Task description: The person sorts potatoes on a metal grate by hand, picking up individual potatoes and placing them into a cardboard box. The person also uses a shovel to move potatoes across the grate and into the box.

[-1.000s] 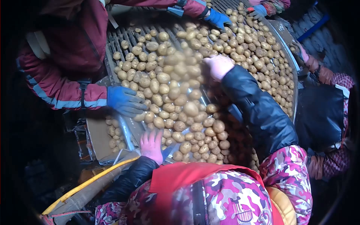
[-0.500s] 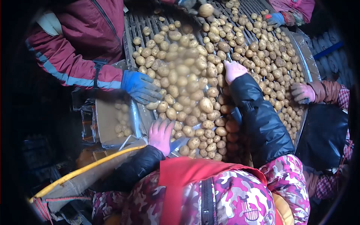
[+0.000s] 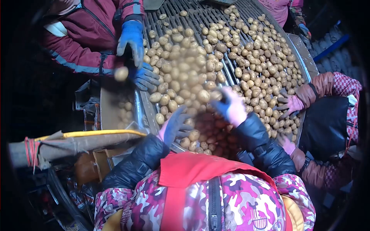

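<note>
Many potatoes (image 3: 175, 84) lie spread over a slatted conveyor (image 3: 196, 17) in front of me. My left hand (image 3: 174, 126), in a pink glove with a dark grey-blue palm, is turned on its side at the near left of the potatoes, fingers apart and holding nothing. My right hand (image 3: 232, 107), gloved the same way and somewhat blurred, is over the middle of the belt. A potato (image 3: 216, 96) shows between its thumb and fingers. Beneath it, a shaded heap of potatoes (image 3: 212, 125) lies close to my red apron (image 3: 200, 165).
Left, a co-worker's blue-gloved hands (image 3: 145, 77) are near an airborne potato (image 3: 121, 73). Right, another person's pink-gloved hands (image 3: 291, 104) touch potatoes. A yellow-edged padded bar (image 3: 88, 138) and a cardboard box (image 3: 111, 115) flank my left side.
My right hand has drawn back toward me and turned, now with a potato at its fingers. My left hand has rolled onto its side. The padded bar appears more level, and slats show mid-belt.
</note>
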`<move>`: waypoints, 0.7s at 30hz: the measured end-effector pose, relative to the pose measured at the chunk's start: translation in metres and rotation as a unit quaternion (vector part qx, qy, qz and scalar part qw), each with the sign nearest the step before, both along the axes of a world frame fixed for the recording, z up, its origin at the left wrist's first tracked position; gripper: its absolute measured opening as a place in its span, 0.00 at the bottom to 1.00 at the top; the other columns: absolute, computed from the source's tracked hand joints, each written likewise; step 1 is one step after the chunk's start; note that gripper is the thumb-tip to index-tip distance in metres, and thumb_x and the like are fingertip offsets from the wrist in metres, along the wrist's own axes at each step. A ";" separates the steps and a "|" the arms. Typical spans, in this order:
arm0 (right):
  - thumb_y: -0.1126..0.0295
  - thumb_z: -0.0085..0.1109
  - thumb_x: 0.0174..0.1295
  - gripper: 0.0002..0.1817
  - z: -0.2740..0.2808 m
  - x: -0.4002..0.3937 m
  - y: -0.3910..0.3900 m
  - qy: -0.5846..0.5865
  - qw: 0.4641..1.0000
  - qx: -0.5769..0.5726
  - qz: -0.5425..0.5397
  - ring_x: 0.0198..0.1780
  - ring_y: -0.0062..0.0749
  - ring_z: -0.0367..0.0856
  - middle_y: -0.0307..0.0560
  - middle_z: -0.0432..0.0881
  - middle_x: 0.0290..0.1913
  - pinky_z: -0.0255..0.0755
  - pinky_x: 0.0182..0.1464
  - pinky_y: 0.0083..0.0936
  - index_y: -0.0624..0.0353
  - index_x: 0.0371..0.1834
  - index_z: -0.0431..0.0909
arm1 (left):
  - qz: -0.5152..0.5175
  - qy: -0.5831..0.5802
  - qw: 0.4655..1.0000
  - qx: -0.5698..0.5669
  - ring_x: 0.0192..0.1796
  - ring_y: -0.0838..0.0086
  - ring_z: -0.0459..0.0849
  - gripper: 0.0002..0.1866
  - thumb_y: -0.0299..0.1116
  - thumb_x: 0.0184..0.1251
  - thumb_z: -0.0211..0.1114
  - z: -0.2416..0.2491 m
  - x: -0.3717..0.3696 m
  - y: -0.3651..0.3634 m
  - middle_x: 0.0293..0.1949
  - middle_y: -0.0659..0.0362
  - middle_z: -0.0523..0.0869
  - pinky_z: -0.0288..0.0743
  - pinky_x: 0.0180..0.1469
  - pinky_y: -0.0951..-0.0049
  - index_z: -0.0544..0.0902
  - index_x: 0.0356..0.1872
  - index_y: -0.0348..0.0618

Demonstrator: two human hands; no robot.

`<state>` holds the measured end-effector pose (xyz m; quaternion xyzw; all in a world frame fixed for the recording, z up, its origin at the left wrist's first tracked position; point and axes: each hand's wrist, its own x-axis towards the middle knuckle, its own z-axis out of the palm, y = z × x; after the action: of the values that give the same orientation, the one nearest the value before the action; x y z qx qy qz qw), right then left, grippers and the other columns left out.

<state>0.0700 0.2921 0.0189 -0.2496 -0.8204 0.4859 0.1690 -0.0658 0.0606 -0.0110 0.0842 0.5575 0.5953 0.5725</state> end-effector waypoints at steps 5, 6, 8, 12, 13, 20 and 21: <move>0.64 0.72 0.67 0.25 -0.008 -0.006 -0.052 0.021 0.990 -0.074 0.121 0.47 0.45 0.92 0.54 0.90 0.51 0.84 0.52 0.36 0.55 0.67 0.82 | 0.014 -0.038 0.996 0.082 0.56 0.65 0.83 0.32 0.57 0.84 0.56 -0.030 0.004 -0.015 0.68 0.59 0.78 0.81 0.53 0.63 0.69 0.80 0.54; 0.64 0.71 0.67 0.25 -0.001 -0.006 -0.051 -0.036 0.980 -0.155 0.120 0.46 0.43 0.92 0.54 0.90 0.51 0.85 0.50 0.36 0.55 0.67 0.81 | 0.017 -0.043 0.997 0.069 0.56 0.66 0.83 0.28 0.53 0.86 0.54 -0.032 0.000 -0.016 0.66 0.59 0.79 0.81 0.52 0.63 0.72 0.78 0.52; 0.66 0.71 0.67 0.26 -0.025 -0.007 -0.051 0.032 0.988 -0.091 0.123 0.47 0.38 0.92 0.53 0.91 0.50 0.85 0.48 0.35 0.56 0.68 0.81 | 0.011 0.019 0.995 0.094 0.54 0.67 0.83 0.23 0.48 0.88 0.53 -0.032 0.000 -0.019 0.63 0.59 0.81 0.81 0.51 0.63 0.76 0.74 0.50; 0.69 0.70 0.66 0.28 -0.024 -0.003 -0.065 0.024 0.981 -0.073 0.178 0.50 0.37 0.91 0.53 0.91 0.53 0.84 0.51 0.34 0.58 0.70 0.79 | -0.019 0.255 0.952 0.166 0.52 0.75 0.85 0.19 0.42 0.90 0.50 -0.030 0.013 -0.018 0.56 0.61 0.86 0.81 0.51 0.73 0.79 0.68 0.44; 0.70 0.70 0.65 0.29 -0.039 -0.005 -0.069 0.058 0.977 -0.069 0.195 0.50 0.37 0.91 0.53 0.91 0.53 0.84 0.51 0.34 0.59 0.71 0.79 | -0.039 0.242 0.963 0.111 0.52 0.76 0.85 0.19 0.42 0.89 0.50 -0.023 0.011 -0.018 0.55 0.61 0.87 0.81 0.51 0.75 0.80 0.67 0.43; 0.70 0.69 0.69 0.34 -0.039 0.005 -0.067 -0.044 0.941 -0.282 0.182 0.38 0.29 0.89 0.52 0.89 0.38 0.82 0.39 0.29 0.62 0.78 0.70 | 0.071 0.064 0.993 0.061 0.40 0.72 0.83 0.29 0.60 0.85 0.55 -0.009 0.030 -0.022 0.44 0.60 0.85 0.76 0.41 0.74 0.83 0.63 0.44; 0.68 0.69 0.69 0.33 -0.041 0.006 -0.065 -0.019 0.967 -0.199 0.159 0.38 0.31 0.89 0.52 0.89 0.40 0.83 0.40 0.30 0.61 0.78 0.72 | 0.082 -0.012 0.996 0.037 0.42 0.71 0.85 0.29 0.61 0.84 0.55 -0.019 0.021 -0.024 0.43 0.60 0.85 0.78 0.42 0.73 0.83 0.63 0.45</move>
<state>0.0760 0.2268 -0.0222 -0.1539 -0.7391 0.6555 0.0212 -0.0446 0.0362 -0.0298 0.0529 0.5332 0.6615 0.5248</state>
